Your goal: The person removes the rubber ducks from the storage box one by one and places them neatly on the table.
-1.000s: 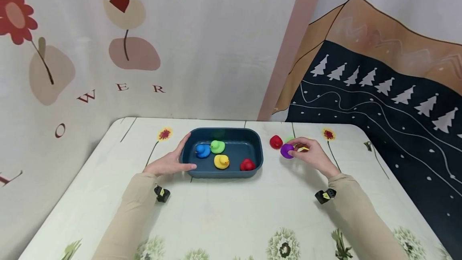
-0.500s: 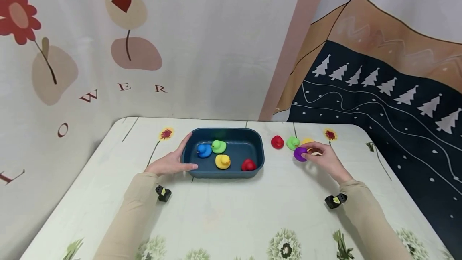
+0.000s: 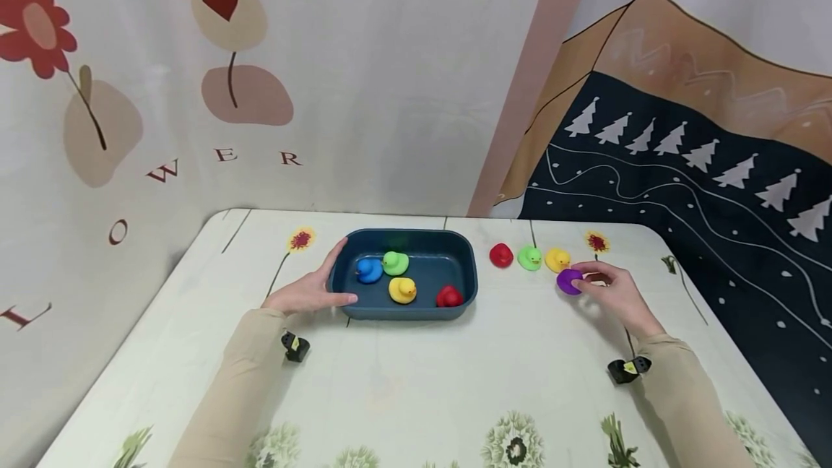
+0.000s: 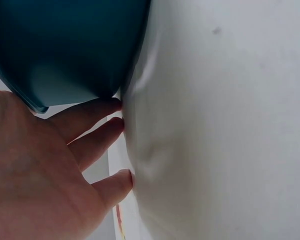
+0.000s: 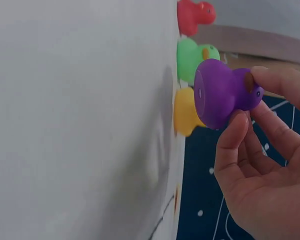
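In the right wrist view, my right hand [image 5: 270, 165] pinches a purple rubber duck [image 5: 217, 95] between thumb and fingertips, its flat base turned toward the table. From the head view, this duck is held at the right of a row: a red rubber duck [image 3: 501, 256], a green one [image 3: 529, 258] and a yellow one [image 3: 557, 260]. My left hand [image 3: 308, 291] grips the left end of a dark blue tray [image 3: 406, 314], thumb over the near rim and fingers along the outside. Its other fingertips [image 4: 117, 126] touch the tabletop in the left wrist view.
Inside the tray sit a blue duck [image 3: 369, 271], a green duck [image 3: 396, 263], a yellow duck [image 3: 402, 290] and a red duck [image 3: 449, 296]. A flower-print cloth covers the table [image 3: 416, 381]. A printed curtain [image 3: 383, 92] hangs behind the far edge.
My right hand has carried the purple duck rightward along the row, uncovering the green and yellow ducks. The left hand stays on the tray. The head view has shifted slightly.
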Demonstrator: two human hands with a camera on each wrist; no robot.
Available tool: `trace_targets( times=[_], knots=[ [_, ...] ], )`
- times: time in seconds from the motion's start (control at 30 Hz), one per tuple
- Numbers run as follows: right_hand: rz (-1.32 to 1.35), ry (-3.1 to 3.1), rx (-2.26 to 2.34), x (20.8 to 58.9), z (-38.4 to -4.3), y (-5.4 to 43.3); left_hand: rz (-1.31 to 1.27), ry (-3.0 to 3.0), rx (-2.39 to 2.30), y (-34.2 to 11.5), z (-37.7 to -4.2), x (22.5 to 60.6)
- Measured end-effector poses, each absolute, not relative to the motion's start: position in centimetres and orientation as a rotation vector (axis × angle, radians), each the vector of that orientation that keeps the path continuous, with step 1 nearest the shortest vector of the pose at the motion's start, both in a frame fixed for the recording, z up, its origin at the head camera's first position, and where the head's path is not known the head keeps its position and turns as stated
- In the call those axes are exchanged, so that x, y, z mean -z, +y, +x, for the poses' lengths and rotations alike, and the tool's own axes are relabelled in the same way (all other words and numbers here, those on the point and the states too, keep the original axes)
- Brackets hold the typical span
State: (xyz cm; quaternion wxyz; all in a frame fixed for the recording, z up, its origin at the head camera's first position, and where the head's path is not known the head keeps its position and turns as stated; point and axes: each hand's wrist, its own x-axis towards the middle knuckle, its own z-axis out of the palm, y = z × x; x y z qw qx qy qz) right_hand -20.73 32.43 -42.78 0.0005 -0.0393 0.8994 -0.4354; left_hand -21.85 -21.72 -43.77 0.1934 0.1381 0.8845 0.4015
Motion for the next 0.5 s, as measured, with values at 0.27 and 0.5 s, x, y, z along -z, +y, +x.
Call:
trace_targets(
  times=[0.27, 0.5],
  knots=[
    [-0.106, 2.850, 1.329, 42.5, -20.9, 34.0, 0.381, 2.477, -1.128, -21.6, -22.0, 43.7],
    [-0.078, 2.844, 1.326, 42.6, -21.6, 34.9, 0.374, 2.478, -1.130, -21.6, -21.9, 43.7]
  ],
)
